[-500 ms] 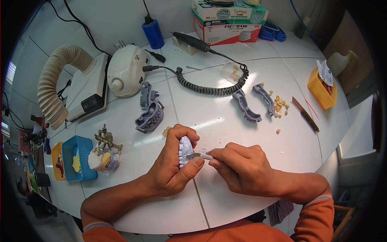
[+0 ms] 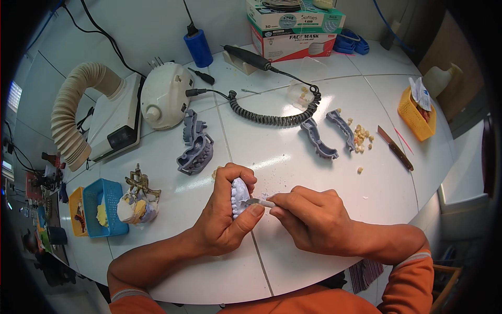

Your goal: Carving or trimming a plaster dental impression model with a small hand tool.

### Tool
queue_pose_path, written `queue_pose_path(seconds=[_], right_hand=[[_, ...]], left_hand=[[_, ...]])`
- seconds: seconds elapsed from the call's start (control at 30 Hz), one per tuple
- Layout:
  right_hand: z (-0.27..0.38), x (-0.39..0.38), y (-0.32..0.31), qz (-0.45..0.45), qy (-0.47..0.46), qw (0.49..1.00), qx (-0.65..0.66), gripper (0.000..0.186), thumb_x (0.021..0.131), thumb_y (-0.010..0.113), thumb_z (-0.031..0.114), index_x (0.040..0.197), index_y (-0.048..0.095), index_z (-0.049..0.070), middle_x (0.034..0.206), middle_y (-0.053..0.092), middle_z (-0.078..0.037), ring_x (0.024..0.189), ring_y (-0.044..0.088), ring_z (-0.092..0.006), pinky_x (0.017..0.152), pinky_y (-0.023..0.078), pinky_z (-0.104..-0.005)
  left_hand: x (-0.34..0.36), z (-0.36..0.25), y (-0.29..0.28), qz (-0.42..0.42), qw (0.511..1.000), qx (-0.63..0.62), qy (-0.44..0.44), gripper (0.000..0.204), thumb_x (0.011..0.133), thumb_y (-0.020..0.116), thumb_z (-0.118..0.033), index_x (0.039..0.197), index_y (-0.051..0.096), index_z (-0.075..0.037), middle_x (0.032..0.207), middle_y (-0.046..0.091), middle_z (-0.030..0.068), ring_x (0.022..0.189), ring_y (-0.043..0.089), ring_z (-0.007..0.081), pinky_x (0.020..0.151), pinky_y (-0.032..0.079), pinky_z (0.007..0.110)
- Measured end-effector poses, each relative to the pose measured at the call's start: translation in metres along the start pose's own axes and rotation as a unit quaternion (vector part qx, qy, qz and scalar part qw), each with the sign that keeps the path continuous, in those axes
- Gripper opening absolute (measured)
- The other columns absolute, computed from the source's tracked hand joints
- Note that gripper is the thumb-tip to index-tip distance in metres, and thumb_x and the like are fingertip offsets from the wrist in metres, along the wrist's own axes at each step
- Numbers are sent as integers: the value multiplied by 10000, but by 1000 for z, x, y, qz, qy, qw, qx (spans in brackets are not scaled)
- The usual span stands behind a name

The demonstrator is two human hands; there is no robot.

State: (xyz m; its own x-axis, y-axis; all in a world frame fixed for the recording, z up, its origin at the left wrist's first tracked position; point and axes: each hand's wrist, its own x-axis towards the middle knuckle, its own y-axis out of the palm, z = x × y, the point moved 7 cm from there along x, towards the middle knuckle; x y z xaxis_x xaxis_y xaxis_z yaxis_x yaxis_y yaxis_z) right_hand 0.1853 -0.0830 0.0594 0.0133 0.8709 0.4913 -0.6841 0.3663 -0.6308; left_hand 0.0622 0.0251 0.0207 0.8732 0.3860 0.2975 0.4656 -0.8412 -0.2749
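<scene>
My left hand (image 2: 226, 217) is closed around a pale lavender dental model (image 2: 239, 192), its row of teeth facing left. Between the thumb and fingers of my right hand (image 2: 316, 217) is a carving knife (image 2: 265, 203) with a light handle. Its metal blade lies against the model's inner side, right beside my left thumb. Small lavender shavings (image 2: 268, 184) are scattered on the table just beyond my hands.
Grey dental moulds (image 2: 196, 152) stand beyond my left hand; two more grey pieces (image 2: 318, 138) lie beyond my right. Loose teeth (image 2: 361, 137) and a wooden-handled knife (image 2: 396, 148) are at the right. A model on a brass articulator (image 2: 138, 201) and a blue basket (image 2: 106, 206) sit at the left.
The view has shifted very slightly. Both hands keep the same grip on the dental model and carving knife, with the blade still against the model.
</scene>
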Motion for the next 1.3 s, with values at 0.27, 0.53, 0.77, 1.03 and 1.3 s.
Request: queue_pose_path(seconds=[0.27, 0.53, 0.77, 1.03, 1.3], right_hand=[[-1, -1, 2, -4, 8, 1000, 3, 124, 966, 754, 96, 1012, 683, 5, 734, 614, -65, 477, 566, -183, 403, 437, -325], [1, -1, 2, -16, 6, 1000, 5, 128, 969, 749, 99, 1021, 684, 2, 734, 614, -66, 478, 563, -185, 407, 436, -326], [1, -1, 2, -15, 10, 1000, 6, 121, 971, 744, 94, 1024, 683, 4, 733, 613, -68, 477, 563, -195, 410, 438, -328], [1, -1, 3, -24, 9, 1000, 10, 110, 970, 738, 83, 1022, 680, 5, 729, 614, -77, 492, 584, -213, 424, 456, -336], [0, -1, 3, -22, 14, 1000, 14, 103, 972, 730, 72, 1026, 678, 0, 731, 618, -82, 497, 590, -220, 431, 465, -342]], left_hand=[[1, -3, -1, -1, 1000, 1, -7, 414, 1041, 594, -156, 1338, 332, -35, 1147, 427, 123, 957, 460, 158, 842, 434, 318], [1, -4, -1, -5, 1000, 3, 11, 398, 1041, 590, -153, 1327, 336, -44, 1154, 414, 119, 977, 439, 157, 859, 425, 315], [1, -5, -1, -15, 999, 22, 18, 394, 1045, 591, -156, 1322, 337, -38, 1163, 408, 119, 994, 425, 162, 883, 421, 320], [1, -5, -1, -19, 999, 26, 17, 394, 1048, 597, -155, 1320, 338, -37, 1164, 405, 115, 977, 426, 157, 866, 422, 312], [1, -2, -1, -22, 999, 23, 10, 388, 1047, 609, -160, 1306, 344, -43, 1148, 408, 106, 964, 421, 151, 854, 413, 306]])
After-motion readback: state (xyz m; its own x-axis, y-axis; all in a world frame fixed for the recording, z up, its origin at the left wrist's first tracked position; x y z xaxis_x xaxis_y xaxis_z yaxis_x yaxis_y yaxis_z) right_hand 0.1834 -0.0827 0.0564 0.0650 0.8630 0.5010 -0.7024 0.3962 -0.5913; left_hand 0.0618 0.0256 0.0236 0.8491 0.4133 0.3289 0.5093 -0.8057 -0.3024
